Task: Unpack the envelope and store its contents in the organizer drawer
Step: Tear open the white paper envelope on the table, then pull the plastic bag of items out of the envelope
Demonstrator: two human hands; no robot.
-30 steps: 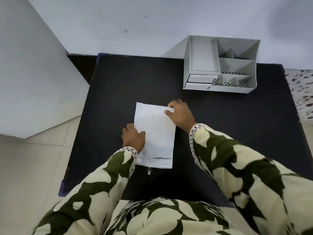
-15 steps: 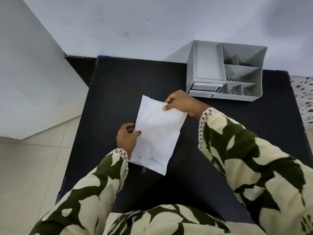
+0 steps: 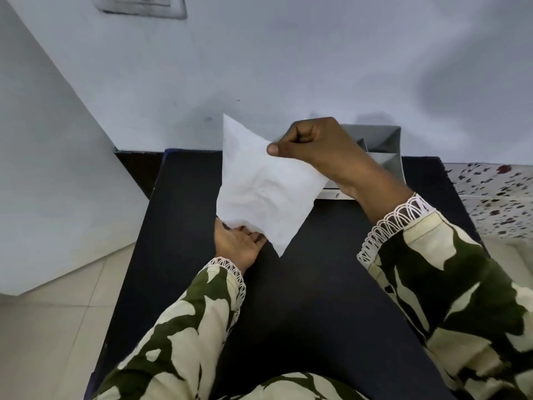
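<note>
Envelope, white and slightly crumpled, is held up off the black table, tilted with one corner pointing down. Nearest, the left hand is under its lower left edge, palm up, fingers curled loosely against the paper. Above it, the right hand is closed in a fist, thumb pinching the envelope's upper right edge. Both sleeves are green-and-cream patterned with white lace cuffs. Behind the right hand, a grey plastic organizer stands at the table's far edge against the pale wall; it is mostly hidden, and the visible angular compartments look empty. Its drawer cannot be made out.
</note>
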